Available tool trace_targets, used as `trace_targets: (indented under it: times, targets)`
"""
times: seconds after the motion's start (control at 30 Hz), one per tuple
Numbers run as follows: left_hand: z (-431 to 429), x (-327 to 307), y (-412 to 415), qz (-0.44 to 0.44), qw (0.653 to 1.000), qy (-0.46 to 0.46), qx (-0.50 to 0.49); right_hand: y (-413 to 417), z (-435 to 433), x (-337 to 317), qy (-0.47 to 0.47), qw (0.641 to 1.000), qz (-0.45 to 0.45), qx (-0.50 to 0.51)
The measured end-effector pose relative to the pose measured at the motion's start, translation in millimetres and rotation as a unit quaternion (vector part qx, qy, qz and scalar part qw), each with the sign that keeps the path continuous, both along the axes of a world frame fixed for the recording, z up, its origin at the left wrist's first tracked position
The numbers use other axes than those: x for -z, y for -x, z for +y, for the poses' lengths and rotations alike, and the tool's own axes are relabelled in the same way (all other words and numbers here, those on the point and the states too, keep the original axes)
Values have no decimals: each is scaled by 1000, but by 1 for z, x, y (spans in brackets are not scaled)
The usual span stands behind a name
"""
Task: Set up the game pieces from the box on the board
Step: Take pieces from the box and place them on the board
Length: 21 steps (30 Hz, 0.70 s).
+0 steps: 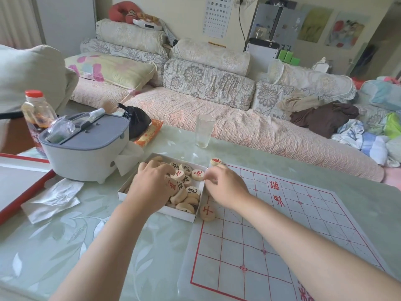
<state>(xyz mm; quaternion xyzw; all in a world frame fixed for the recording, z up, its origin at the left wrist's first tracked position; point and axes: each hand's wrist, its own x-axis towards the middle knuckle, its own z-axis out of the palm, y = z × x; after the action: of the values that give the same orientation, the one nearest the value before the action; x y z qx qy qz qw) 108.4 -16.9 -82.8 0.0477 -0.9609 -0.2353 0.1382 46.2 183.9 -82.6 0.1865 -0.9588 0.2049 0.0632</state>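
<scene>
A white box (196, 216) of round wooden game pieces (186, 181) sits at the left edge of the paper board (282, 235) with its red grid. My left hand (152, 187) lies inside the box with curled fingers over the pile; whatever it holds is hidden. My right hand (225, 187) hovers at the board's left edge beside the box, fingers curled down and pinching a piece that is mostly covered. One red-marked piece (216, 161) stands on the board's far left corner. Another piece (207, 212) lies on the left edge nearer me.
A grey lidded container (86, 148) stands left of the box, with a red-capped bottle (36, 114) behind it. An empty glass (204, 131) stands beyond the box. Crumpled foil wrapping (52, 198) and a red-rimmed tray (19, 181) lie at the left. A sofa runs behind the table.
</scene>
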Motion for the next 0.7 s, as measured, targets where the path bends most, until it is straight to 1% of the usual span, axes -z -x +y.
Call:
trace_targets:
  times: [0.1, 0.2, 0.27, 0.4, 0.47, 0.53, 0.6, 0.7]
  targets:
    - [-10, 1, 1, -6, 1000, 11, -12, 27, -14, -7, -37, 999, -6, 2]
    - [-15, 5, 0, -14, 1000, 14, 2, 49, -27, -8, -108, 994, -31, 12]
    - [-16, 8, 0, -16, 1000, 19, 16, 59, -35, -6, -162, 985, -46, 25]
    - [-16, 16, 5, 1, 999, 36, 33, 67, -56, 0, -271, 962, -31, 27]
    - [-15, 19, 7, 12, 999, 42, 21, 66, -63, 2, -312, 949, -27, 26]
    - [-13, 21, 7, 17, 998, 61, 9, 65, -65, 3, -331, 943, -27, 24]
    - [-10, 21, 7, 4, 997, 78, 8, 68, -63, 5, -333, 942, -31, 22]
    - [-8, 20, 7, -14, 997, 69, 6, 69, -57, 6, -304, 952, -29, 20]
